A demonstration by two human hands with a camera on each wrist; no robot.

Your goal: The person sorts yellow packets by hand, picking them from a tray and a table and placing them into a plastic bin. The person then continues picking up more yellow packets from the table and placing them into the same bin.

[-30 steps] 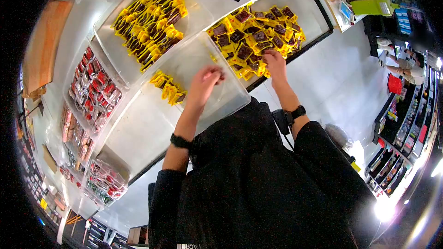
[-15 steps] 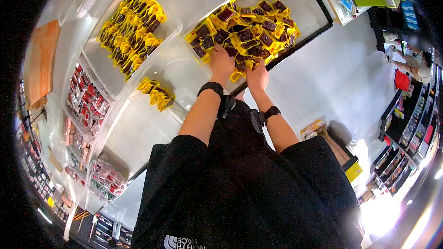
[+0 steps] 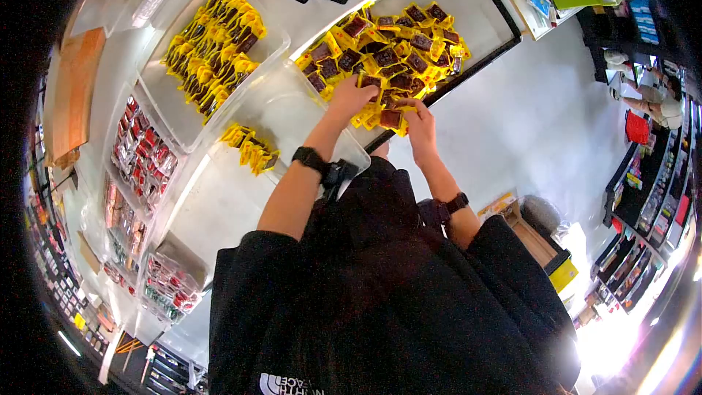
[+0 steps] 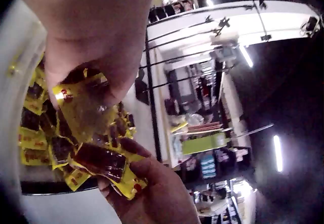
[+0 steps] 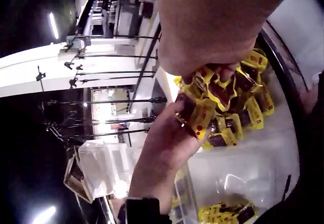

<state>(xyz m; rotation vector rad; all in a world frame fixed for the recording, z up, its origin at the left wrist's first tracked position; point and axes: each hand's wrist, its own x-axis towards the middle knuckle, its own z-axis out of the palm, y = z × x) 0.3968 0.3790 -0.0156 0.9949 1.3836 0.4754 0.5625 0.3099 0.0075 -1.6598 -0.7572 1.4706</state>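
Note:
The left hand (image 3: 349,99) is at the near left edge of a heap of yellow-wrapped dark packets (image 3: 417,40); in the left wrist view it grips a yellow packet (image 4: 83,110). To its right, the right hand (image 3: 422,132) pinches another packet (image 3: 391,118) by its wrapper at the heap's near edge. That packet's dark face shows in the left wrist view (image 4: 101,161), beside the right hand's fingers. In the right wrist view the left hand (image 5: 167,138) holds its packet (image 5: 202,117) close beside the right hand.
Left of the heap, a clear tray (image 3: 358,150) stands by a small group of yellow packets (image 3: 250,149). Rows of yellow packets (image 3: 212,51) fill another tray; red-wrapped packets (image 3: 146,150) lie farther left. A dark edge (image 3: 475,66) borders the table.
The left hand moved from above the clear tray to the heap and now grips a packet. The right hand has drawn a packet to the heap's near edge. The head view has shifted.

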